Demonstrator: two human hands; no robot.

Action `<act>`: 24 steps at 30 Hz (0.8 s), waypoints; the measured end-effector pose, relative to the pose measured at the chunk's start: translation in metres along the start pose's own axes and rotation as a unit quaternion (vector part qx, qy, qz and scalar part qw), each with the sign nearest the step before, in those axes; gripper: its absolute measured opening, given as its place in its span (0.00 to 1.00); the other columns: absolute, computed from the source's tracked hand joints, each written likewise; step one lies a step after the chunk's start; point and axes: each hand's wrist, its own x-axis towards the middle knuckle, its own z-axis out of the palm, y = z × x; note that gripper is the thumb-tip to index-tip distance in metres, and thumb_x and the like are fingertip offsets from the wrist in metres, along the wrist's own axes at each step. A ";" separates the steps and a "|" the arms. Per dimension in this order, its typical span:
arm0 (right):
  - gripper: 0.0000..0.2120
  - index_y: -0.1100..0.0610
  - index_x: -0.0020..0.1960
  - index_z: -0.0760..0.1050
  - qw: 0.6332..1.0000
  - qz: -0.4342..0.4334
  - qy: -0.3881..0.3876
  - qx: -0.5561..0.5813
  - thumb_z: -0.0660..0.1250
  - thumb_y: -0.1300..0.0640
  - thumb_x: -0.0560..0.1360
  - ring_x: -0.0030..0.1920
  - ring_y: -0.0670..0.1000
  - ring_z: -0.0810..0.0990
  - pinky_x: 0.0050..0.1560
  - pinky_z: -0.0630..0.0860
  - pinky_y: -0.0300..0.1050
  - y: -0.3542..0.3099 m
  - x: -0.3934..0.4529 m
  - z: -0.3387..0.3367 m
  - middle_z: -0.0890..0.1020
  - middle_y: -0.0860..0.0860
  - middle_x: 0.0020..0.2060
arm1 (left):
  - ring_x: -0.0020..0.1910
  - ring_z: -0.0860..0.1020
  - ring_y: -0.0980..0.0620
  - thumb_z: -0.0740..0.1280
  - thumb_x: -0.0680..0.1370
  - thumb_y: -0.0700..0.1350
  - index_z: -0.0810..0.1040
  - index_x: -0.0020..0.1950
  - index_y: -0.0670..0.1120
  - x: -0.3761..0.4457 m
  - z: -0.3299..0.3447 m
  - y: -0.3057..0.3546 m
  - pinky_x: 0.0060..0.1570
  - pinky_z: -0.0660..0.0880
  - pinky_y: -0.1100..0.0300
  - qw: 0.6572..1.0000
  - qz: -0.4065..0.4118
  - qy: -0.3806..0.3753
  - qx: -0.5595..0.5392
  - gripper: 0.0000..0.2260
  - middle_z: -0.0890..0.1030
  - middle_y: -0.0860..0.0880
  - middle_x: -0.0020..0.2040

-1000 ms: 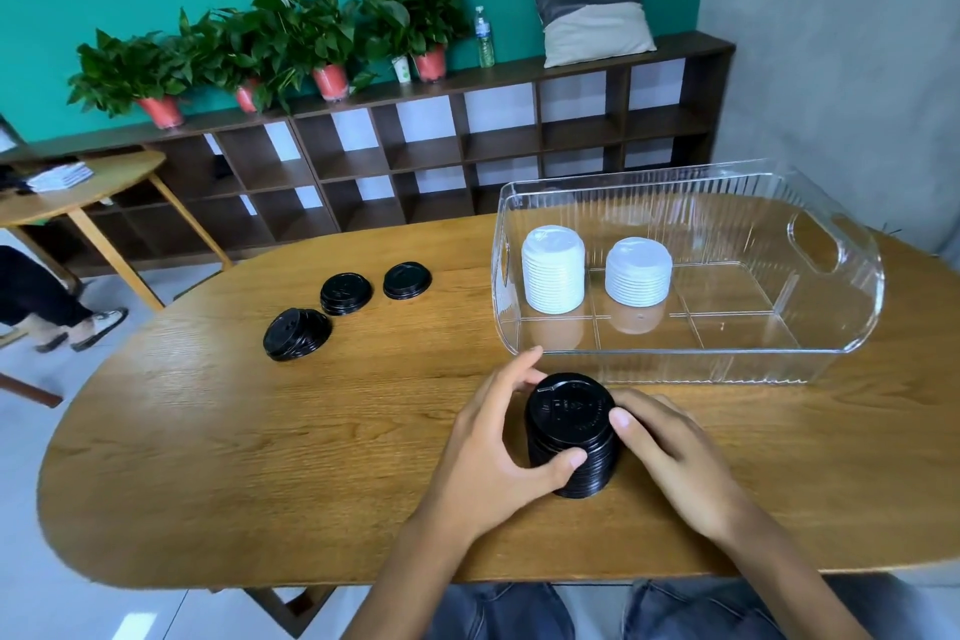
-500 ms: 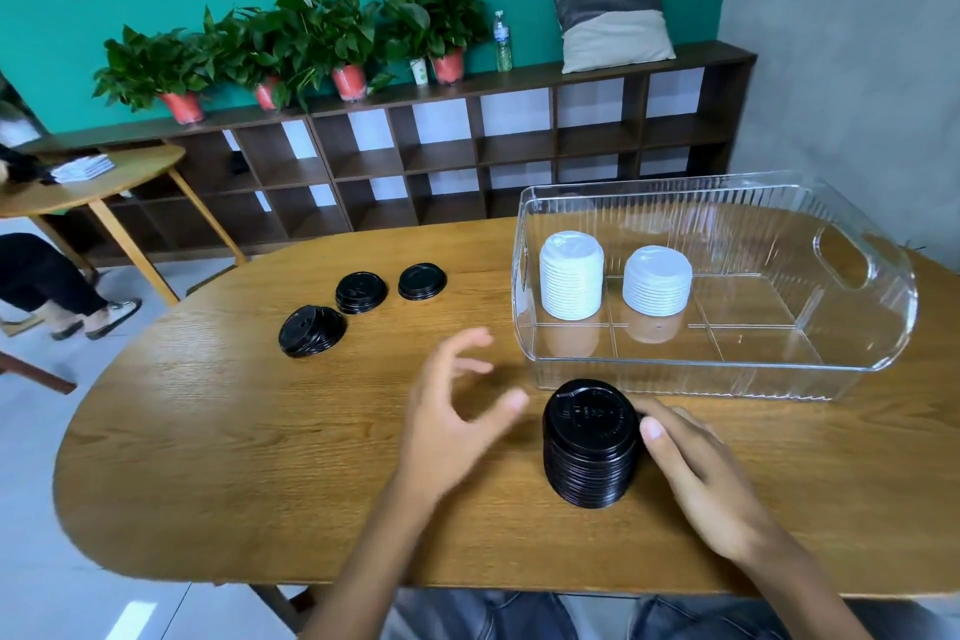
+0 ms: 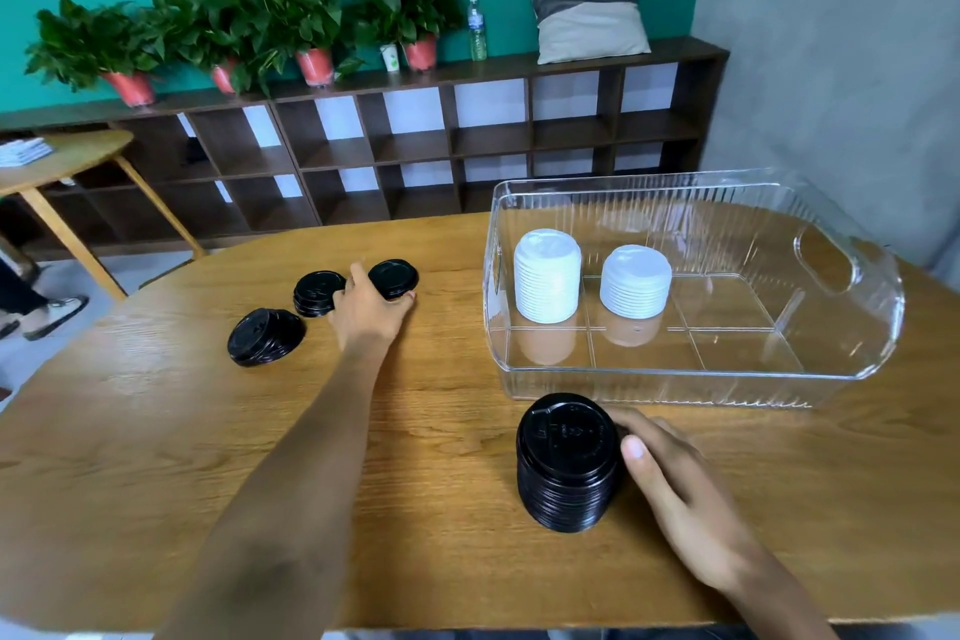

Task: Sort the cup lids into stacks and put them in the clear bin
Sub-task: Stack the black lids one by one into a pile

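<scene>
Left hand (image 3: pixel 368 309) has gone from hovering open beside the tall black stack (image 3: pixel 569 463) out to the far lids. I see it now over the gap between two small black piles, fingers spread, thumb side against the middle black pile (image 3: pixel 317 293) and fingertips touching the right black pile (image 3: pixel 393 279). Can't tell if it has actually closed on either one. Third black pile (image 3: pixel 265 336) sits untouched, nearer me and to the left, slightly tilted.

Right hand (image 3: pixel 670 478) hasn't moved: loosely curled, thumb and fingers resting against the right side of the tall black stack, not lifting it. That stack stands on the wooden table (image 3: pixel 156 457) just in front of the clear bin (image 3: pixel 852 359).

Inside the bin: taller white stack (image 3: pixel 547 274) at back left, shorter white stack (image 3: pixel 635 281) just right of it, apart.
</scene>
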 end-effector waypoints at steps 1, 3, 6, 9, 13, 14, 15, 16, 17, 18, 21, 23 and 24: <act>0.23 0.35 0.67 0.71 1.000 -0.001 -0.001 0.000 0.46 0.30 0.79 0.66 0.41 0.74 0.69 0.67 0.56 0.000 0.000 0.000 0.78 0.31 0.61 | 0.69 0.72 0.37 0.76 0.75 0.56 0.62 0.78 0.44 0.001 0.000 -0.001 0.66 0.70 0.41 1.000 -0.002 0.009 -0.020 0.38 0.78 0.42 0.68; 0.23 0.34 0.67 0.70 1.000 -0.001 -0.004 -0.003 0.46 0.31 0.79 0.66 0.41 0.74 0.69 0.67 0.58 0.000 0.001 -0.001 0.78 0.31 0.61 | 0.68 0.74 0.38 0.77 0.74 0.54 0.63 0.78 0.43 -0.004 -0.003 -0.001 0.67 0.70 0.41 0.999 0.003 0.018 -0.046 0.39 0.78 0.42 0.67; 0.23 0.34 0.67 0.70 1.000 0.001 -0.005 -0.007 0.46 0.31 0.79 0.66 0.40 0.74 0.69 0.67 0.59 0.000 0.000 -0.002 0.78 0.31 0.61 | 0.69 0.73 0.41 0.77 0.73 0.57 0.61 0.80 0.46 -0.036 -0.012 -0.002 0.69 0.67 0.39 0.999 0.015 0.005 -0.032 0.42 0.75 0.43 0.67; 0.22 0.34 0.67 0.71 1.000 0.003 -0.005 -0.004 0.47 0.32 0.79 0.66 0.40 0.74 0.69 0.67 0.59 -0.001 0.000 -0.002 0.78 0.31 0.61 | 0.69 0.73 0.45 0.77 0.70 0.61 0.59 0.81 0.50 -0.086 -0.026 -0.008 0.72 0.64 0.37 0.999 0.027 -0.015 -0.033 0.46 0.76 0.47 0.65; 0.19 0.33 0.66 0.70 1.000 0.007 -0.005 0.000 0.49 0.35 0.80 0.66 0.39 0.73 0.70 0.67 0.57 -0.005 -0.001 -0.002 0.78 0.30 0.61 | 0.62 0.72 0.54 0.74 0.66 0.68 0.57 0.81 0.56 -0.154 -0.042 -0.021 0.70 0.65 0.42 0.996 0.054 -0.035 -0.055 0.48 0.72 0.55 0.60; 0.18 0.33 0.66 0.70 1.000 0.010 -0.006 0.003 0.50 0.36 0.80 0.66 0.39 0.73 0.70 0.66 0.57 -0.005 -0.001 -0.002 0.78 0.30 0.61 | 0.63 0.70 0.55 0.74 0.66 0.67 0.55 0.81 0.58 -0.164 -0.044 -0.023 0.71 0.65 0.43 0.995 0.059 -0.051 -0.066 0.48 0.71 0.56 0.62; 0.18 0.33 0.66 0.70 1.000 0.013 -0.007 0.005 0.51 0.37 0.80 0.66 0.39 0.73 0.70 0.66 0.58 -0.006 -0.002 -0.002 0.78 0.30 0.61 | 0.66 0.69 0.54 0.74 0.68 0.65 0.53 0.82 0.59 -0.169 -0.046 -0.024 0.72 0.65 0.43 0.993 0.061 -0.066 -0.080 0.48 0.71 0.57 0.66; 0.18 0.33 0.66 0.70 1.000 0.017 -0.007 0.006 0.51 0.37 0.79 0.66 0.38 0.73 0.71 0.66 0.57 -0.007 -0.002 -0.002 0.77 0.29 0.61 | 0.70 0.67 0.53 0.75 0.69 0.61 0.51 0.82 0.61 -0.171 -0.048 -0.025 0.75 0.63 0.41 0.990 0.062 -0.081 -0.094 0.48 0.70 0.58 0.70; 0.18 0.32 0.66 0.70 1.000 0.019 -0.007 0.004 0.51 0.36 0.79 0.66 0.37 0.72 0.71 0.65 0.57 -0.008 -0.002 -0.002 0.77 0.28 0.61 | 0.72 0.66 0.54 0.76 0.70 0.57 0.50 0.82 0.61 -0.171 -0.050 -0.024 0.77 0.59 0.41 0.988 0.066 -0.094 -0.103 0.48 0.69 0.59 0.74; 0.18 0.32 0.66 0.70 1.000 0.019 -0.007 0.003 0.51 0.36 0.79 0.66 0.37 0.72 0.71 0.65 0.57 -0.008 -0.003 -0.002 0.77 0.28 0.60 | 0.72 0.64 0.57 0.76 0.71 0.54 0.49 0.82 0.62 -0.171 -0.052 -0.023 0.79 0.55 0.41 0.986 0.073 -0.104 -0.107 0.47 0.69 0.61 0.75; 0.18 0.33 0.65 0.71 1.000 0.015 -0.008 0.003 0.51 0.37 0.79 0.65 0.37 0.73 0.70 0.66 0.58 -0.008 -0.003 -0.002 0.77 0.29 0.60 | 0.68 0.66 0.59 0.77 0.70 0.56 0.51 0.80 0.65 -0.172 -0.052 -0.022 0.80 0.52 0.43 0.985 0.089 -0.106 -0.107 0.47 0.75 0.62 0.68; 0.18 0.33 0.66 0.71 1.000 0.015 -0.011 0.003 0.50 0.37 0.80 0.66 0.38 0.73 0.70 0.66 0.58 -0.007 -0.003 -0.002 0.77 0.29 0.61 | 0.66 0.68 0.56 0.76 0.66 0.65 0.53 0.79 0.66 -0.172 -0.053 -0.022 0.75 0.60 0.45 0.986 0.073 -0.101 -0.112 0.48 0.74 0.60 0.63; 0.18 0.33 0.66 0.71 1.000 0.015 -0.012 0.003 0.50 0.37 0.80 0.66 0.38 0.73 0.70 0.66 0.58 -0.007 -0.003 -0.001 0.77 0.29 0.61 | 0.65 0.67 0.56 0.74 0.63 0.69 0.53 0.79 0.67 -0.172 -0.053 -0.022 0.73 0.62 0.46 0.986 0.070 -0.102 -0.110 0.49 0.73 0.60 0.62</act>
